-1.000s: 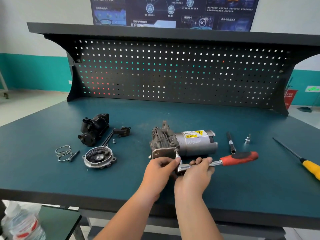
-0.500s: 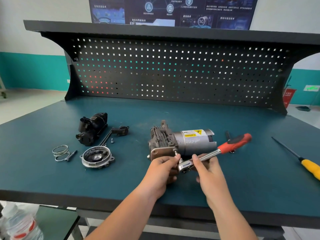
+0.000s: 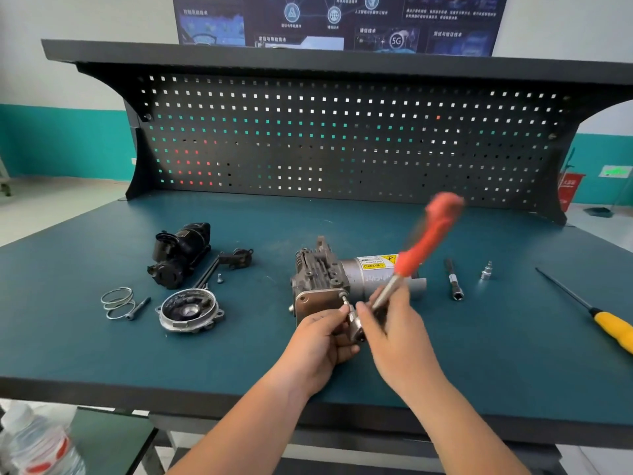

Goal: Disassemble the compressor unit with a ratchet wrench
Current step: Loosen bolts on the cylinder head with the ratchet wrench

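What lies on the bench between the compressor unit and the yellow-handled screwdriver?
In the head view, two loose parts: a dark extension bar nearer the compressor unit, then a small silver socket toward the yellow-handled screwdriver.

The ratchet wrench (image 3: 423, 241) has its red handle smeared by blur, and its head is mostly hidden between the left hand (image 3: 318, 341) and right hand (image 3: 394, 334) that grip it. Where it meets the compressor unit (image 3: 342, 272) is too small to make out. The yellow screwdriver (image 3: 613, 329) runs off the right edge, the water bottle (image 3: 37, 447) is cropped at the bottom-left corner, and the poster (image 3: 335, 18) is cut by the top edge
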Available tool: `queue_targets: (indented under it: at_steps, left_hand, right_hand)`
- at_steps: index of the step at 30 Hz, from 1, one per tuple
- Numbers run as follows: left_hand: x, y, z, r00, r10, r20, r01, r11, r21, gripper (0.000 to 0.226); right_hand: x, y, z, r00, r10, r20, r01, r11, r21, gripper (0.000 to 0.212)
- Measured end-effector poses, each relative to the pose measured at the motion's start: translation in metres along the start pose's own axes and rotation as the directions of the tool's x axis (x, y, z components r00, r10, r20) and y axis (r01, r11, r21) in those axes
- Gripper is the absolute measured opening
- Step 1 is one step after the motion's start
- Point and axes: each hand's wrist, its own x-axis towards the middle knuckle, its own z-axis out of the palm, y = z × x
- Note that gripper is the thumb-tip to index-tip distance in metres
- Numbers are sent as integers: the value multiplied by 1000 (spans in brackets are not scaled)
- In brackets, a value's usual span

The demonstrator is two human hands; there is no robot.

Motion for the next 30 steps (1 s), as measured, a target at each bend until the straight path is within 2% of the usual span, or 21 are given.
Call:
queue_targets:
  at_steps: [3,7,11,14,16,18,19,21,23,25,26,28,30]
  left_hand:
    - [1,0,-2,1000,-10,4,10,999,-40,41]
    - [-2,1,0,1000,-3,11,4,996,-84,57]
    - [-4,4,3,1000,-15,1,15,991,-129,45]
    - [-2,2,3,999,-41,-22,36,982,-185,29]
    - [-2,2,3,998,-56,-25,49,974,-220,27]
    - [-3,2,2,998,-68,-3,65,959,-275,26]
    - [-4,3,2,997,-75,2,73,957,-280,26]
    - [-4,4,2,996,-85,-7,81,968,-239,26]
    - [-4,5,2,996,-87,-6,84,973,-216,27]
    - [-3,5,3,996,-86,1,85,977,-195,27]
    - [-1,4,3,996,-83,5,83,977,-197,27]
    - [0,4,2,996,-84,8,84,975,-207,18]
    - [1,3,1,996,-89,3,88,974,-208,15]
  right_hand:
    - [6,-11,1,985,-118,128,140,974,-179,20]
    - [20,-23,-3,968,-120,220,174,953,-247,19]
    - [23,-31,-5,944,-128,303,226,923,-312,24]
    - [26,-35,3,886,-185,426,378,819,-431,25]
    - [27,-39,11,834,-213,509,484,726,-488,14]
    - [30,-42,16,780,-221,586,568,645,-512,18]
    - [32,-42,16,771,-223,596,577,640,-507,19]
    - [35,-42,13,791,-227,568,537,702,-468,13]
    - [33,-35,8,827,-239,509,482,767,-424,23]
    - [26,-25,3,883,-261,389,404,845,-350,25]
    - [21,-19,2,918,-256,305,343,897,-280,24]
    - [12,-9,1,981,-155,116,165,983,-78,24]
    - [6,0,6,998,14,-59,-3,982,191,23]
